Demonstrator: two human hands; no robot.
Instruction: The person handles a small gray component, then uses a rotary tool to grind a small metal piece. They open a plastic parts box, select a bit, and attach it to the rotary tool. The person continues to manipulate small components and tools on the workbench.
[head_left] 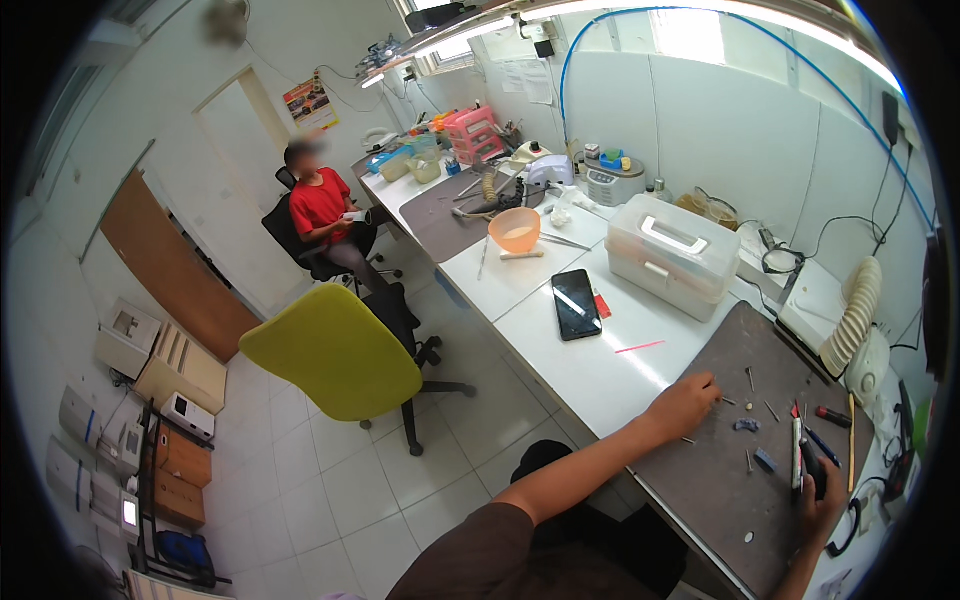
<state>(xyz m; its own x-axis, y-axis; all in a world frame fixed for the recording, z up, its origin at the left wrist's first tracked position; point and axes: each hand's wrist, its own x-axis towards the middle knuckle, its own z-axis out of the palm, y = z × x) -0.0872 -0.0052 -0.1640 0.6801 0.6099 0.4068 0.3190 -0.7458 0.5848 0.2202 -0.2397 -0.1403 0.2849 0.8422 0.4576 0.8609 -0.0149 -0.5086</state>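
Observation:
My left hand (686,404) rests closed at the left part of the brown work mat (720,440); a thin metal pin (729,401) shows at its fingertips. At the right side of the mat, my right hand (822,508) is wrapped round a black rounded tool (813,468), whose exact kind I cannot make out. Beside that tool stands a slim white and red stick-like item (797,450). Between my hands lie a small grey-blue moulded piece (747,425), a blue block (765,459) and several loose metal pins (750,378).
Beyond the mat are a black phone (577,304), a clear toolbox (672,255) and an orange bowl (514,230). A ribbed hose (852,318) stands at the back right. A green chair (335,352) is at the left; a person in red (322,205) sits farther off.

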